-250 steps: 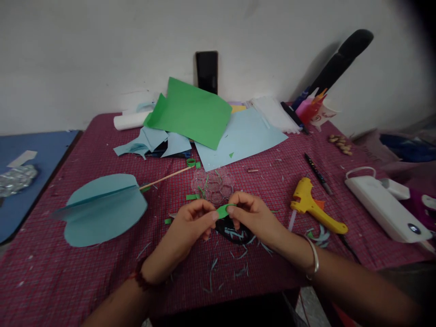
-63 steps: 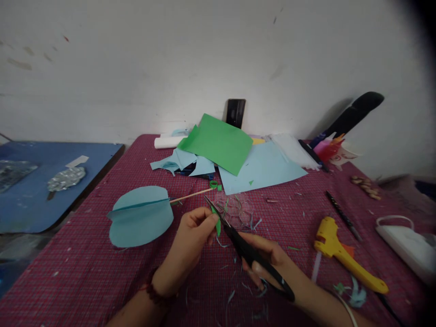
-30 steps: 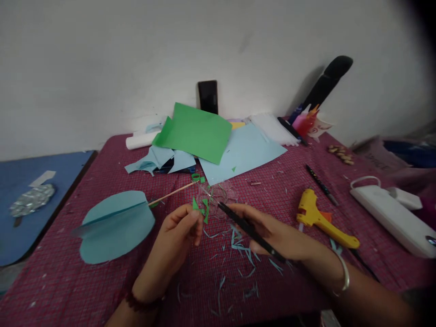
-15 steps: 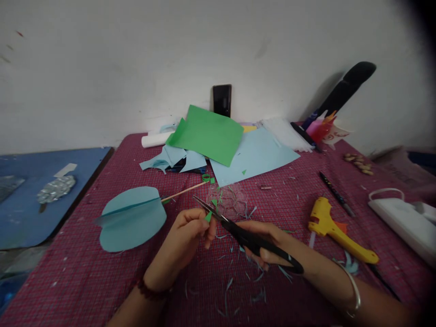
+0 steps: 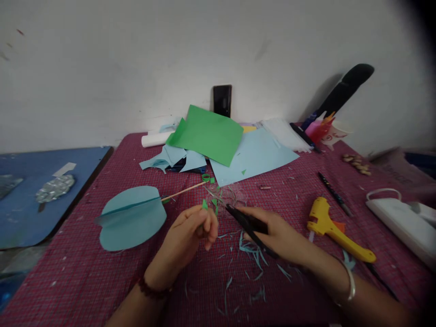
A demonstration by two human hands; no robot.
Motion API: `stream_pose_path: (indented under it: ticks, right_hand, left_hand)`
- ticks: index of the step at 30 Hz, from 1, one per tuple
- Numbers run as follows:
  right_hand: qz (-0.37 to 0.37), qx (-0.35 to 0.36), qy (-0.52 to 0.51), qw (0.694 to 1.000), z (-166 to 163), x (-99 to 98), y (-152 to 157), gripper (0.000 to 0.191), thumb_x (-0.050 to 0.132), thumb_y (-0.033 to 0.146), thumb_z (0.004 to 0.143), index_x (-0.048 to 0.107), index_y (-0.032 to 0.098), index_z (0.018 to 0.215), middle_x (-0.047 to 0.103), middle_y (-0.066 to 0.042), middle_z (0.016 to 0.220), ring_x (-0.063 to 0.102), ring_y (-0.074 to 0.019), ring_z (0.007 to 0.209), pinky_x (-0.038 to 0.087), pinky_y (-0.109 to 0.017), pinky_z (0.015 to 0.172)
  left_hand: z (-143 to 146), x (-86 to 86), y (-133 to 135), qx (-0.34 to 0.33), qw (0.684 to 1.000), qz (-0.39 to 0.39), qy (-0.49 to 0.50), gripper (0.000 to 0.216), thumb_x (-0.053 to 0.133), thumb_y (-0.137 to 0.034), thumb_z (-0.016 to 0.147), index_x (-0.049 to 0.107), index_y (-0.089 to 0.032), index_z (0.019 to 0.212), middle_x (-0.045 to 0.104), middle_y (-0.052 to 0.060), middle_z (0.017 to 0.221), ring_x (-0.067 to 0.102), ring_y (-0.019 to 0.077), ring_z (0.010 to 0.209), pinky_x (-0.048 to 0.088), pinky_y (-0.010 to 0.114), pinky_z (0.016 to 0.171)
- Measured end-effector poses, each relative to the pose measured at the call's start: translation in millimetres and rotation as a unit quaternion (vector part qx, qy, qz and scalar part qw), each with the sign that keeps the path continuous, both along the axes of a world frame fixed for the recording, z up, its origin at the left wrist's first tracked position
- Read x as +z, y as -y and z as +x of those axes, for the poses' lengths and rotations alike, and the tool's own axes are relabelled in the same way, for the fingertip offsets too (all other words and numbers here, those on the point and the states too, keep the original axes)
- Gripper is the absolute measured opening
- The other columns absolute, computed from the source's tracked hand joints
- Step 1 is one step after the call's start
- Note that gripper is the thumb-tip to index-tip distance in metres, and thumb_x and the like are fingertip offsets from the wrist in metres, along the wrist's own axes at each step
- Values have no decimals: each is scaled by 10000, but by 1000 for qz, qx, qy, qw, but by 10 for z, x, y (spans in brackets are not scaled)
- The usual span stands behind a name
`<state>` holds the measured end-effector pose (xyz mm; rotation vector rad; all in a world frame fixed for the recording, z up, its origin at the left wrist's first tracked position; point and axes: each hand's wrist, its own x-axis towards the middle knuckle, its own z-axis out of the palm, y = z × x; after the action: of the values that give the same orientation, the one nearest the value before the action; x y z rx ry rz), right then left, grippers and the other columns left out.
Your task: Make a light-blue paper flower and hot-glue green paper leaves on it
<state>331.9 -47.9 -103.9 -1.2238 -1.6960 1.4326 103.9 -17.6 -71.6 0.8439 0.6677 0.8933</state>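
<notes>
Green paper scrap (image 5: 205,205) is pinched at the thumb tip of the left hand (image 5: 187,232), its other fingers curled, above the checked tablecloth (image 5: 102,286); black-handled scissors (image 5: 243,221) are gripped by the right hand (image 5: 279,234), blades angled forward-left.

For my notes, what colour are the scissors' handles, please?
The scissors' handles are black, seen in the head view.

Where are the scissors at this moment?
In the head view, the scissors are in the right hand, below and slightly right of centre, their blades near the small green paper held by the left hand.
</notes>
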Motion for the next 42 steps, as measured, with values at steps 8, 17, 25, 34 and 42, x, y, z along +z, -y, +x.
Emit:
stream_pose_path:
  ticks: [8,17,25,34,42]
  right_hand:
    - [255,-50,266,928,56,75,-62,333,550,183,879,642,162,1198,637,-139,1092,599,-264,1015,484,-444,917]
    - [9,41,-61,997,-252,401,-75,159,663,303,819,594,161,840,571,22,726,494,-95,626,408,-222,572]
    - [1,42,-94,995,-272,339,-106,61,635,217,793,605,165,800,571,24,736,509,-102,668,405,-245,630]
    - [-27,-69,-72,995,-331,205,-109,84,557,205,772,548,185,691,475,60,588,429,-81,534,330,-229,510]
    - [-117,-113,-132,978,-356,138,-115,114,634,261,759,570,180,712,576,47,617,492,-68,513,409,-219,520]
  left_hand:
    - [44,-56,72,-91,995,37,-32,569,360,-537,969,264,-217,508,320,-52,441,268,79,402,225,244,413]
    - [113,-53,145,-228,925,157,-259,639,217,-531,996,359,-225,454,284,-41,422,274,112,422,249,306,498]
    - [131,1,145,-232,926,144,-259,630,240,-562,978,338,-230,452,317,-33,420,299,112,415,271,291,477]
    - [134,-227,96,-113,966,56,-227,634,340,-737,858,520,-196,582,495,-10,492,420,94,406,326,221,392]
    - [174,-108,57,34,975,13,-220,239,714,-372,724,607,-170,653,560,-36,533,439,64,424,350,175,385]
